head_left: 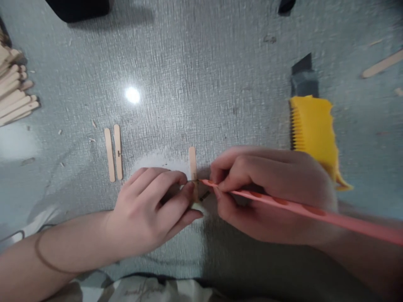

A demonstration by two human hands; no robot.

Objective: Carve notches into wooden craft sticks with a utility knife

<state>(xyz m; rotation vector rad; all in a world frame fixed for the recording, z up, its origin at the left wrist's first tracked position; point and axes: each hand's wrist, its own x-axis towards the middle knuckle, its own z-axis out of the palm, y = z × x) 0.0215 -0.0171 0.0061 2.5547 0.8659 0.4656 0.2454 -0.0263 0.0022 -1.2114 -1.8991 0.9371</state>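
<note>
A wooden craft stick [192, 161] lies upright in view in front of me. My left hand [154, 201] is closed, its fingertips pressed on the stick's lower part and hiding some of it. My right hand [267, 191] grips a pink pencil [280, 203] near its point. The tip touches the stick, where a dark mark shows beside my left fingertips. Just below the tip is a small dark shape that I cannot make out. Two more craft sticks lie left of my hands: a plain stick [109, 155] and a marked stick [118, 152] with a dark line across its middle.
A pile of craft sticks [14, 90] lies at the left edge. At the right is a yellow packet [315, 130] with a serrated edge, beside a dark blade-like piece [304, 75]. Another stick [384, 63] is at the far right. A black object [80, 8] stands at the top.
</note>
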